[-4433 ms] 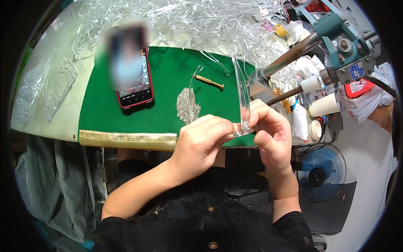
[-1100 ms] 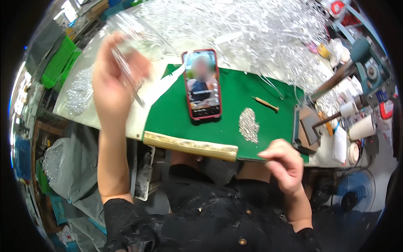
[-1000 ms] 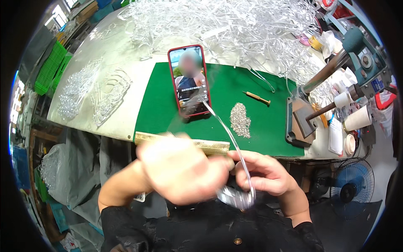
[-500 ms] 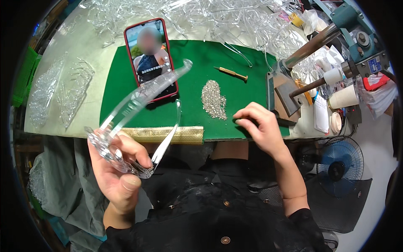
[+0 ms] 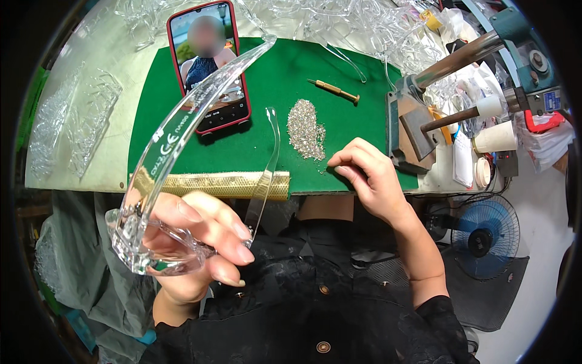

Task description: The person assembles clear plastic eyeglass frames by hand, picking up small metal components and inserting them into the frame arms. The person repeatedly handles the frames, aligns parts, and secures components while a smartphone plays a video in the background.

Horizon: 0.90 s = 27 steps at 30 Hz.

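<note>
My left hand [image 5: 209, 233] is closed around the front of a pair of clear plastic glasses [image 5: 162, 148], held up before the table edge. Both temples stick out, one long in the foreground over the phone, the other further right. My right hand [image 5: 373, 182] rests at the near edge of a green mat [image 5: 260, 79], thumb and index finger pinched together; what lies between them is hidden. Just beyond those fingertips lies a pile of tiny silvery metal pieces, like small screws [image 5: 304, 130], with a few strays. A brass-coloured screwdriver [image 5: 333, 90] lies behind the pile.
A red-cased phone [image 5: 229, 114] lies on the mat. Clear glasses parts [image 5: 339, 27] heap up at the back, with more at left [image 5: 94, 130]. A bench press [image 5: 454, 67] stands at right. Gold mesh strip [image 5: 212, 185] lines the near edge; a fan [image 5: 482, 239] is below right.
The left hand has turned the glasses, bringing their front lower and the long temple more side-on. The right hand has shifted slightly closer to the pile. The view has tilted a little.
</note>
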### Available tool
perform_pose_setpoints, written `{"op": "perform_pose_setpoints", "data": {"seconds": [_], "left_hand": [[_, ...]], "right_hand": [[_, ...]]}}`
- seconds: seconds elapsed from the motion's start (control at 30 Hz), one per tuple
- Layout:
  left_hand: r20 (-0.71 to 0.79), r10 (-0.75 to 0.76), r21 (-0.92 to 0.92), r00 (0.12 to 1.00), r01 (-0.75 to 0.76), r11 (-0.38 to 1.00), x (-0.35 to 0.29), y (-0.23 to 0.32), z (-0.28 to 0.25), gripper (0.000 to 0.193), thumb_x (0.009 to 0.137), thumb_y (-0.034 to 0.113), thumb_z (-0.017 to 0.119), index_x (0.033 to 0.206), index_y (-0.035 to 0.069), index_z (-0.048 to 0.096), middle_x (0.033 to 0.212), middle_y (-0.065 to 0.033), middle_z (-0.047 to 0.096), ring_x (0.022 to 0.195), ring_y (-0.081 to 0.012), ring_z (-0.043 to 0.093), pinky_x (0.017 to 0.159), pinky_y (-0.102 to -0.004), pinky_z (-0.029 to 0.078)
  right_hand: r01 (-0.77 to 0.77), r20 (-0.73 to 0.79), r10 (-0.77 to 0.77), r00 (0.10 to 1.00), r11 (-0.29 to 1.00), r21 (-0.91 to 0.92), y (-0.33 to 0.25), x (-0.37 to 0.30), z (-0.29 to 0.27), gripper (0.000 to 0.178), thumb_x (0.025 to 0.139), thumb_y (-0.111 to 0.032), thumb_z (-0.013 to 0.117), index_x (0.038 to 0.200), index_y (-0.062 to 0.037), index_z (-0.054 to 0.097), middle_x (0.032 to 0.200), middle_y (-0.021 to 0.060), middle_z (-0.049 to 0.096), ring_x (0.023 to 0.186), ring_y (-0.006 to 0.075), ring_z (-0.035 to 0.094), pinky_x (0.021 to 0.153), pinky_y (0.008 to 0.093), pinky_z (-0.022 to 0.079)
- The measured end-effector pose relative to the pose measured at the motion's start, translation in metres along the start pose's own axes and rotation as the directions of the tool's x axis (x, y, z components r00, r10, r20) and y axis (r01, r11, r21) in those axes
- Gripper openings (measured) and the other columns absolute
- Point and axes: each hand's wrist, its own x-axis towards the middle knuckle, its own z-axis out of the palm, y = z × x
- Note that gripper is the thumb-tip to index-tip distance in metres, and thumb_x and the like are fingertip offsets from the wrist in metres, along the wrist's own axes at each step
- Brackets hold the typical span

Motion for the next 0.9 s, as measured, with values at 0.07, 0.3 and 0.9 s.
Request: {"op": "perform_pose_setpoints", "data": {"seconds": [0.07, 0.3, 0.9], "left_hand": [[0.048, 0.02, -0.066, 0.999, -0.017, 0.998, -0.001, -0.003, 0.001, 0.058, 0.076, 0.028, 0.083, 0.111, 0.006, 0.042, 0.064, -0.0023, 0.063, 0.074, -0.0188, 0.061, 0.063, -0.0244, 0.051], [0.145, 0.122, -0.019, 0.982, -0.12, 0.993, 0.006, -0.007, 0.007, 0.032, 0.087, 0.021, 0.073, 0.101, 0.006, 0.048, 0.062, -0.0098, 0.064, 0.056, -0.0247, 0.063, 0.054, -0.0318, 0.053], [0.195, 0.158, 0.057, 0.968, -0.172, 0.983, 0.004, -0.015, -0.002, 0.011, 0.09, 0.011, 0.063, 0.096, 0.003, 0.059, 0.076, -0.0161, 0.07, 0.069, -0.0295, 0.07, 0.065, -0.0387, 0.058]], "right_hand": [[0.034, -0.014, -0.035, 0.999, 0.999, -0.028, 0.001, 0.001, 0.0, 0.011, 0.078, 0.002, 0.067, 0.087, -0.0024, 0.063, 0.08, 0.0094, 0.057, 0.076, 0.0263, 0.058, 0.066, 0.035, 0.048], [0.071, 0.043, -0.069, 0.997, 0.996, -0.062, 0.005, 0.01, 0.001, 0.013, 0.076, 0.0, 0.07, 0.086, -0.003, 0.062, 0.08, 0.009, 0.057, 0.075, 0.0277, 0.059, 0.064, 0.0369, 0.047], [0.186, 0.217, -0.161, 0.963, 0.977, -0.1, 0.006, 0.024, -0.006, 0.014, 0.076, -0.008, 0.07, 0.083, -0.006, 0.058, 0.081, 0.0071, 0.053, 0.076, 0.0276, 0.057, 0.064, 0.0378, 0.046]]}}
